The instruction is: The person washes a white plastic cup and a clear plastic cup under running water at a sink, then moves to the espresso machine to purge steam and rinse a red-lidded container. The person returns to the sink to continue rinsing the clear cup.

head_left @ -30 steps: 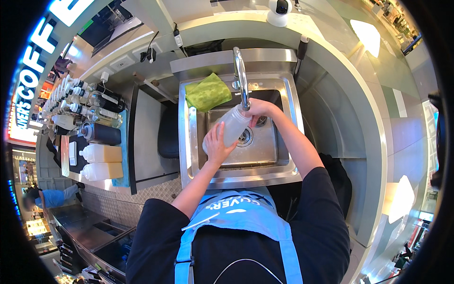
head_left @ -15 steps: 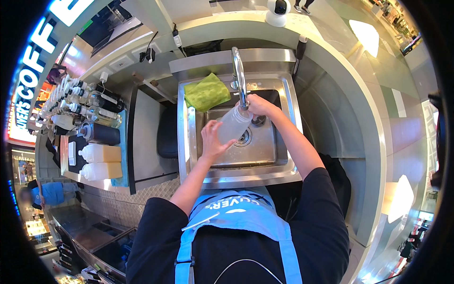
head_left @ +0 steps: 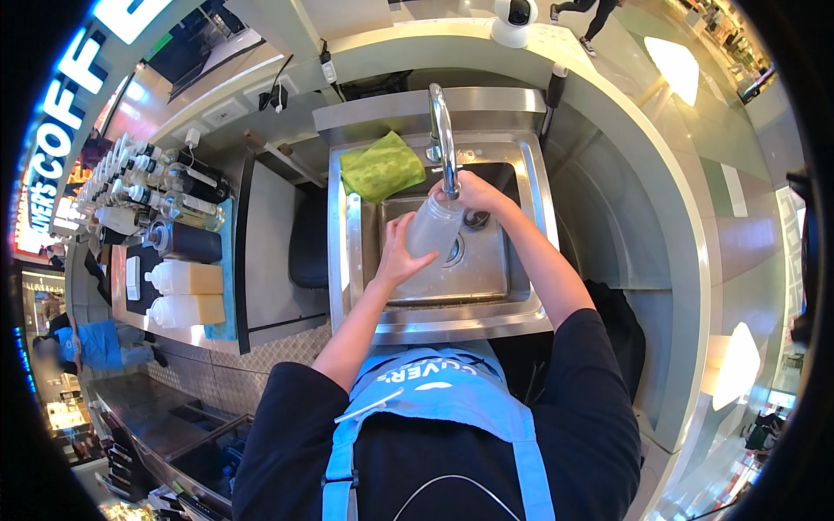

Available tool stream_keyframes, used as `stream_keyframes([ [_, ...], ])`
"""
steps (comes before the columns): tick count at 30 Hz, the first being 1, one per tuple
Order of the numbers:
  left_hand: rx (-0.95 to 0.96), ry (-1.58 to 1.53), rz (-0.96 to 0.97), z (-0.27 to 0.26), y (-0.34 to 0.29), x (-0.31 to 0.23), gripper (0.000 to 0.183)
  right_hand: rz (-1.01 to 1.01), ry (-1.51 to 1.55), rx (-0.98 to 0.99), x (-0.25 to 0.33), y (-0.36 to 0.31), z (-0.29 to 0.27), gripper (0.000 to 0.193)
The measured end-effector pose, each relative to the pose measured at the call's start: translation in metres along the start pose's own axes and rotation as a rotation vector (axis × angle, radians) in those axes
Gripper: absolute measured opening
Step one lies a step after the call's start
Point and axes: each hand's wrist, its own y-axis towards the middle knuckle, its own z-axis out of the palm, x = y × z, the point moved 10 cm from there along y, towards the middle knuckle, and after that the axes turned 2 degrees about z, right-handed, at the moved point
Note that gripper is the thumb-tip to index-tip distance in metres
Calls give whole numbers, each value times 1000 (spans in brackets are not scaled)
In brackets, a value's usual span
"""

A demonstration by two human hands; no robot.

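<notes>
A translucent squeeze bottle [head_left: 433, 228] without a cap is tilted over the sink [head_left: 395, 326], its wide mouth right under the spout of the chrome faucet [head_left: 444, 139]. My left hand [head_left: 402, 251] is wrapped round the body of this bottle, thumb on the near side. At the bottle's mouth, beside the spout, is my right hand [head_left: 479, 192] with its fingers curled in. The spout partly hides those fingers, and whether they grip the rim or something small cannot be made out. Below the bottle, the drain [head_left: 453, 253] shows in the basin.
A green cloth [head_left: 380, 167] lies over the sink's back left corner. Left of the sink, a counter holds several pump bottles [head_left: 143, 187] and two pale yellow squeeze bottles [head_left: 193, 309]. A curved wall [head_left: 643, 148] encloses the right side. Far left, a person in a blue apron [head_left: 100, 345] stands.
The bottle is slightly more upright, and my left hand has turned a little with it. My right hand stays by the spout. A passer-by at the top has walked further into view.
</notes>
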Motion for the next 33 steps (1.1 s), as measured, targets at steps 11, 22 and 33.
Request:
stream_keyframes([
  [11,65,176,-39,-14,-2,-22,82,457,-16,276,-54,-7,33,17],
  [22,-20,293,-36,-36,2,-28,83,270,84,187,-16,7,20,12],
  [33,-153,541,225,-29,5,-49,85,270,-30,324,-14,-21,14,31],
])
